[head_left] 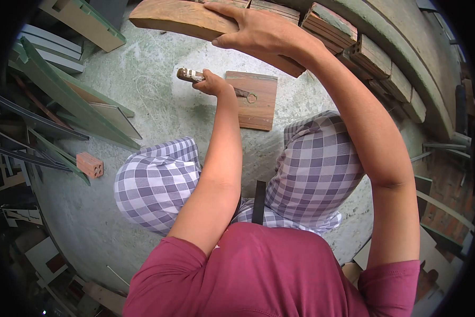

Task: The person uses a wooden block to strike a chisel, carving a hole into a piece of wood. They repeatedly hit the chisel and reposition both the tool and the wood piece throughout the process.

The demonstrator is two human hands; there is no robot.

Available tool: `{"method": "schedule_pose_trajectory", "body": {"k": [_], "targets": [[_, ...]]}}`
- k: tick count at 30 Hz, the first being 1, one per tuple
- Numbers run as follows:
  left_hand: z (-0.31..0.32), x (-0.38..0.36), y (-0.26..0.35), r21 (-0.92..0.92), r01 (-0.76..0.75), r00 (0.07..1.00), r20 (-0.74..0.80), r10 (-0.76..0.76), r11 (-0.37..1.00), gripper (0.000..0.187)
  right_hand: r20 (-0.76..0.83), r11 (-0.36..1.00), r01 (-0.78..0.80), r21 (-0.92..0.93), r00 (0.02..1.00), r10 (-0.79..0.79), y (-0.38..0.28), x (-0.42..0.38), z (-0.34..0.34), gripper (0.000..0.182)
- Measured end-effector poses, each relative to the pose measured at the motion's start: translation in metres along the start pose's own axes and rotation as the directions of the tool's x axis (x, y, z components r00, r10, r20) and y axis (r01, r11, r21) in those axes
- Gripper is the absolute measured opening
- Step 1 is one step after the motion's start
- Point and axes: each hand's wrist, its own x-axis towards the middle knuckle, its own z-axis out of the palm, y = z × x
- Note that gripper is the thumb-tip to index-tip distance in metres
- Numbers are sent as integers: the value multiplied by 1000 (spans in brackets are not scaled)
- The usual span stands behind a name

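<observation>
My left hand (214, 83) is closed around a slim tool. Its brown, white-marked end (185, 74) sticks out to the left of the fist, and a dark shaft (241, 92) with a greenish ring at its tip shows on the right. The exact kind of this tool I cannot tell. Below the shaft, a flat reddish-brown wooden board (257, 117) lies on the concrete floor. Farther forward, my right hand (261, 31) grips a thick wooden beam (182, 18), thumb on the near side and fingers over the top.
Stacked hollow bricks (330, 26) line the curved concrete ledge (406, 47) at the front right. A single brick (90, 165) stands on the floor at left, beside leaning green-edged panels (84, 98). My checkered knees flank the board. Assorted panels and boards fill the right side.
</observation>
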Motion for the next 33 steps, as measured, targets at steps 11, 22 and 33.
{"method": "schedule_pose_trajectory", "body": {"k": [11,22,33], "targets": [[75,-25,31,-252,-136,892,390,230,958,53,-135,999,-35,24,990,38,10,-6,-25,72],[59,-27,19,-154,-246,872,396,288,957,53,82,986,-115,122,991,106,0,-11,-42,83],[49,-36,13,-66,-315,862,398,315,947,55,52,987,-64,144,997,57,3,-9,-37,85]]}}
